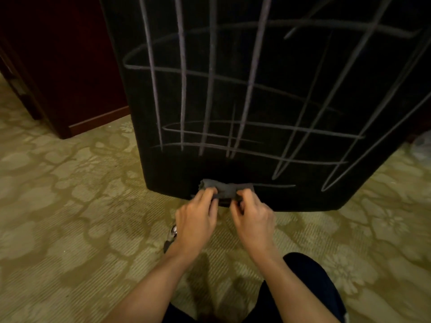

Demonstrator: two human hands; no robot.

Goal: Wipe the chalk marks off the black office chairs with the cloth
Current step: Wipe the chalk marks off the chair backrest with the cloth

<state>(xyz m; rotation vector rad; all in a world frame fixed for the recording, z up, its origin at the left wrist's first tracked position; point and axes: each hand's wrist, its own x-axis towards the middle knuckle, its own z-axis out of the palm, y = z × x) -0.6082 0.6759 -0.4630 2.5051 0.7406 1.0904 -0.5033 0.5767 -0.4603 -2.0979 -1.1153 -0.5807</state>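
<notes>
Your left hand (194, 220) and right hand (253, 217) both pinch the folded grey cloth (225, 191) against the lower edge of the black chair back (210, 94). Chalk marks (250, 73) remain above, untouched. Present 1 flat, clean face, then wipe in firm overlapping strokes.

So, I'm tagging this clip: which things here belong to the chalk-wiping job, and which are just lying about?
Job:
cloth, held by left hand and right hand
chair back
chalk marks

Lying about:
carpet
wooden cabinet
metal object on the floor
</notes>
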